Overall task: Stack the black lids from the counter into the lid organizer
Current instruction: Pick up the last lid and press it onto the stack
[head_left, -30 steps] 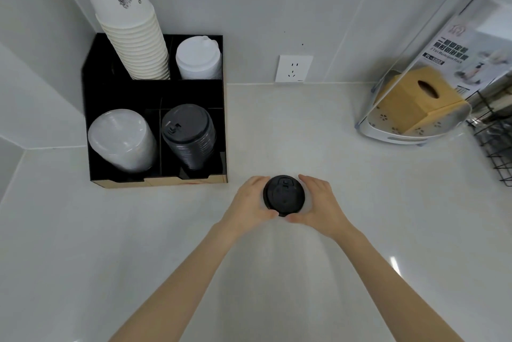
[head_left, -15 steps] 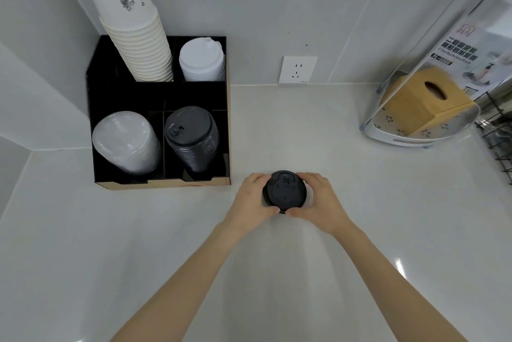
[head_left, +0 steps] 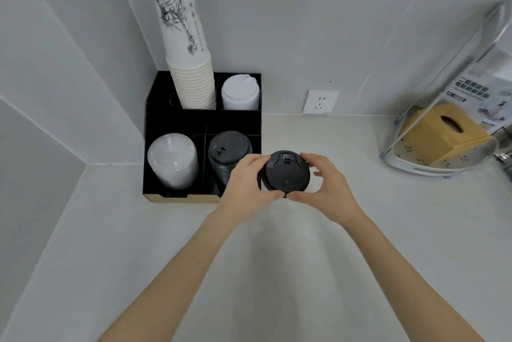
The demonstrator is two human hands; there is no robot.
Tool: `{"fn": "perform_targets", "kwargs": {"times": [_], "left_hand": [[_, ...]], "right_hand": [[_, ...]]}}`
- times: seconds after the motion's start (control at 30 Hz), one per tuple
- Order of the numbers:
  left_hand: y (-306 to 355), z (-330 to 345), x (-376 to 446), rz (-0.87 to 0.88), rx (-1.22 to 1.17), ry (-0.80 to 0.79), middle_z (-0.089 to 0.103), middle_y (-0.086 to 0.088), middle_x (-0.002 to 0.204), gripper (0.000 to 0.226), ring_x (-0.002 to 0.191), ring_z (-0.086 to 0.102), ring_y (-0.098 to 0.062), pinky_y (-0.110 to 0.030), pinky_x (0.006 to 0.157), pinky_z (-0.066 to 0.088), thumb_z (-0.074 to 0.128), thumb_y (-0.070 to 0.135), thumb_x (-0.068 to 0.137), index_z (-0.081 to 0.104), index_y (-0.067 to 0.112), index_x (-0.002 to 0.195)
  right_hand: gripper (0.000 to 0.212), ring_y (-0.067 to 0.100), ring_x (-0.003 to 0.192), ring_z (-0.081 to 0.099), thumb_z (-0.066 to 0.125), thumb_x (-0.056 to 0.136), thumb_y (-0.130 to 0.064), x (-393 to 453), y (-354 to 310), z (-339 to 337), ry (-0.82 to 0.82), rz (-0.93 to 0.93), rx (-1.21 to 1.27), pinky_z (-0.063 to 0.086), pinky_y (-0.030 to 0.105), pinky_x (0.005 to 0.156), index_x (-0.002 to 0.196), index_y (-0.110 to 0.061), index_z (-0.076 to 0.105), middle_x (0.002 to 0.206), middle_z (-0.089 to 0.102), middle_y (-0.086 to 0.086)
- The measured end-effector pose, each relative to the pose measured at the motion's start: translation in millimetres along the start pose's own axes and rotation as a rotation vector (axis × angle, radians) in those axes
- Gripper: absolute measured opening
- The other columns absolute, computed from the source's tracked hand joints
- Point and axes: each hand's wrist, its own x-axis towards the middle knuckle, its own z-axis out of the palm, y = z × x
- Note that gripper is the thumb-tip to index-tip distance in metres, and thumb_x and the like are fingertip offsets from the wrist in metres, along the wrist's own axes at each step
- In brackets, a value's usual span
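A black lid (head_left: 286,172), perhaps the top of a short stack, is held between both hands just right of the lid organizer (head_left: 177,122). My left hand (head_left: 246,183) grips its left side and covers the organizer's front right corner. My right hand (head_left: 327,183) grips its right side, thumb under the near edge. In the organizer's front right compartment stands a stack of black lids (head_left: 228,154), partly hidden by my left hand.
The organizer also holds clear lids (head_left: 173,160) front left, a tall stack of paper cups (head_left: 188,53) back left and white lids (head_left: 240,92) back right. A wall socket (head_left: 320,102) is behind. A tissue box (head_left: 440,133) sits on a rack at the right.
Both hands have lifted the black lid off the counter and carried it up and toward the organizer. The camera has tilted up, so more of the cup stack shows.
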Motion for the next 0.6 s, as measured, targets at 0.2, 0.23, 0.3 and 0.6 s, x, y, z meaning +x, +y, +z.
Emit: {"fn": "perform_targets", "kwargs": {"times": [0.2,0.23,0.3,0.6], "left_hand": [[0.6,-28.4,3.0,0.031,0.039,0.067,0.056,-0.009,0.123,0.071,0.11,0.053,-0.024,-0.041,0.098,0.045,0.082,0.02,0.058,0.051,0.01,0.121],[-3.0,-37.4,2.6,0.021,0.045,0.084,0.056,-0.01,0.125,0.072,0.111,0.053,-0.025,-0.041,0.098,0.045,0.082,0.021,0.059,0.05,0.009,0.122],[-10.4,-51.2,4.9,0.006,0.054,0.098,0.054,-0.011,0.128,0.073,0.114,0.052,-0.025,-0.04,0.1,0.044,0.08,0.021,0.061,0.047,0.008,0.124],[-40.6,-81.0,17.7,-0.063,0.041,0.112,0.057,-0.013,0.124,0.067,0.115,0.052,-0.023,-0.026,0.094,0.04,0.078,0.018,0.064,0.049,0.006,0.122]], "right_hand": [[0.074,0.012,0.113,0.049,0.082,0.058,-0.016,11.8,-24.2,8.5,0.02,-0.059,0.041,0.035,0.014,0.09,0.123,-0.025,0.047,0.118,0.05,-0.009],[0.074,0.013,0.113,0.048,0.082,0.059,-0.016,16.1,-31.6,14.9,0.013,-0.072,0.039,0.035,0.017,0.091,0.123,-0.025,0.047,0.118,0.05,-0.01],[0.074,0.013,0.114,0.047,0.082,0.06,-0.018,25.5,-43.1,25.3,-0.001,-0.089,0.029,0.035,0.023,0.094,0.124,-0.025,0.046,0.119,0.049,-0.011],[0.076,0.019,0.125,0.037,0.08,0.063,-0.02,58.3,-57.9,65.1,-0.056,-0.107,-0.007,0.031,0.028,0.1,0.129,-0.021,0.042,0.128,0.047,-0.006]]}}
